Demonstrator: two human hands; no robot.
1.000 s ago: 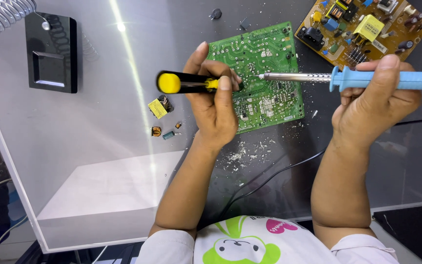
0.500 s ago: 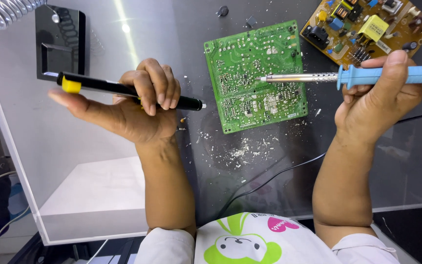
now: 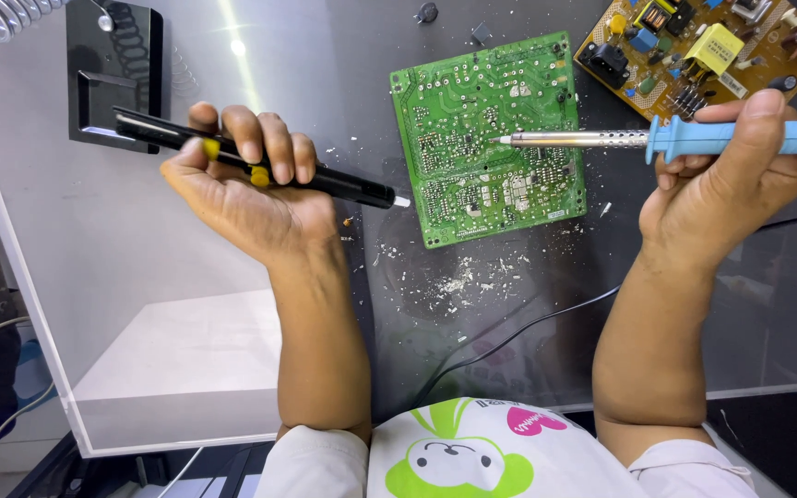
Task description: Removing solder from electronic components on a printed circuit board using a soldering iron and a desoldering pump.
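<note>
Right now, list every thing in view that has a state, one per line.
Left hand: shut on black pump, off the board.
Black pump: tilted, white tip beside green board, not touching.
Right hand: shut on blue iron.
Blue iron: level, tip over green board.
Green board: flat, solder side up.
Brown board: flat, parts up.
Stand: no tool in it.

Bare counter [image 3: 140, 277] open at lower left, green circuit board [image 3: 486, 138] and solder crumbs [image 3: 458, 281] fill the middle, black stand [image 3: 108, 78] blocks upper left, brown board [image 3: 703, 51] upper right, black cable [image 3: 528, 327] crosses below.
</note>
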